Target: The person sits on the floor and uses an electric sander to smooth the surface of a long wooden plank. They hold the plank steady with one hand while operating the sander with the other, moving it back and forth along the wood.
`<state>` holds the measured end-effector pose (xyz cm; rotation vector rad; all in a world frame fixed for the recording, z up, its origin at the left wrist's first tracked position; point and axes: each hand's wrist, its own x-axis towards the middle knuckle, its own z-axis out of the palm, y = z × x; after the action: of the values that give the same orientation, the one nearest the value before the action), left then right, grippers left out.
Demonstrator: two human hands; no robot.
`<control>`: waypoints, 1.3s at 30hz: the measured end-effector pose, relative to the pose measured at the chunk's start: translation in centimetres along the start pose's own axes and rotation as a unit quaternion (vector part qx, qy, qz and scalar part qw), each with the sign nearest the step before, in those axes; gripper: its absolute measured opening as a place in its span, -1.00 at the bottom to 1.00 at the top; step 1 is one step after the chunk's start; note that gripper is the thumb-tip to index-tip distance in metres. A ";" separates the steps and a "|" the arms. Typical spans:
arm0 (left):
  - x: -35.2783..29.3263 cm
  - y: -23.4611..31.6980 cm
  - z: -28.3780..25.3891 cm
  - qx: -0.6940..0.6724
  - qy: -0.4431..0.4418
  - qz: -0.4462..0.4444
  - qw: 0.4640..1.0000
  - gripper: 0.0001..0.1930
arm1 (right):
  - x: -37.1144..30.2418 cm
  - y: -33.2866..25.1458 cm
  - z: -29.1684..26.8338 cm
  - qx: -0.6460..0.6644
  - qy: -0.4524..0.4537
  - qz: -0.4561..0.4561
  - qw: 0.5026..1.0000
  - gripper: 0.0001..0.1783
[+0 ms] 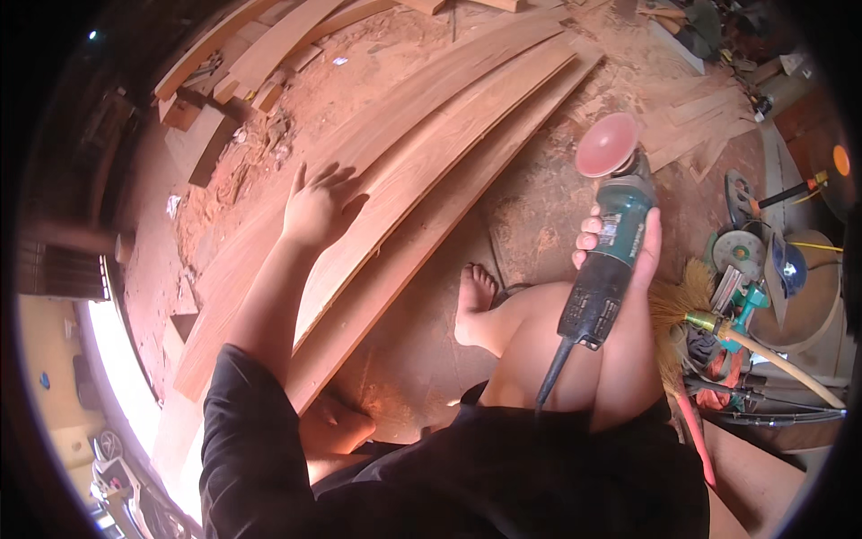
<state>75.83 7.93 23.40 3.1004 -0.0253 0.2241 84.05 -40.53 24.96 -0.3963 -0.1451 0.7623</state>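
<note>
My right hand (646, 247) is wrapped round the body of a teal and black angle grinder (597, 278), held up over my bent knee. A round pinkish sanding disc (608, 145) sits at its far end, facing up, apart from the wood. The cord runs from the grinder's near end toward my lap. My left hand (314, 208) has its fingers spread over a long wooden plank (404, 193); whether the palm presses on it I cannot tell. Further long boards (386, 305) lie alongside, running from near left to far right.
Sawdust (359, 63) covers the floor, with curved timber pieces (278, 45) at the far left. Thin offcuts (696, 117) lie at the far right. On the right are a straw broom (687, 301), loose discs (741, 251) and cables (763, 413). Another person (696, 27) sits at the far right.
</note>
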 end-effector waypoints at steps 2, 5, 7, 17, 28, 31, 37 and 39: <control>-8.0 -5.0 1.5 -0.030 0.012 -0.083 0.996 -0.68 | -0.2 0.6 1.6 0.015 0.021 -0.005 1.000 -0.06; -20.5 -13.4 2.4 -0.052 0.019 -0.299 0.953 -0.61 | -1.5 0.0 0.3 0.012 0.008 -0.012 1.000 -0.05; -29.7 -18.8 2.9 0.007 0.019 -0.393 0.919 -0.52 | -1.0 -0.1 -0.5 0.028 -0.004 -0.005 1.000 -0.06; -49.0 -26.9 4.0 -0.045 -0.055 -0.577 0.814 -0.23 | -0.5 0.7 -1.3 0.041 -0.080 0.039 0.995 -0.19; -43.9 -27.9 9.2 0.054 -0.197 -0.479 0.854 -0.27 | 0.8 4.7 7.2 -0.087 0.116 -0.051 0.988 -0.13; -42.9 -28.6 4.5 0.071 -0.101 -0.509 0.852 -0.19 | 1.1 5.3 7.3 -0.065 0.142 -0.057 0.986 -0.12; -34.3 -30.4 -0.8 0.033 -0.135 -0.498 0.856 -0.23 | 1.0 4.7 6.9 -0.056 0.175 -0.055 0.981 -0.09; -31.2 -29.0 -1.6 0.069 -0.186 -0.448 0.872 -0.36 | 1.1 4.5 6.9 -0.051 0.183 -0.056 0.980 -0.07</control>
<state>45.29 37.40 19.53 2.8315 1.4093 -0.4140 80.11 -34.84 29.46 -0.6152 0.1393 0.5612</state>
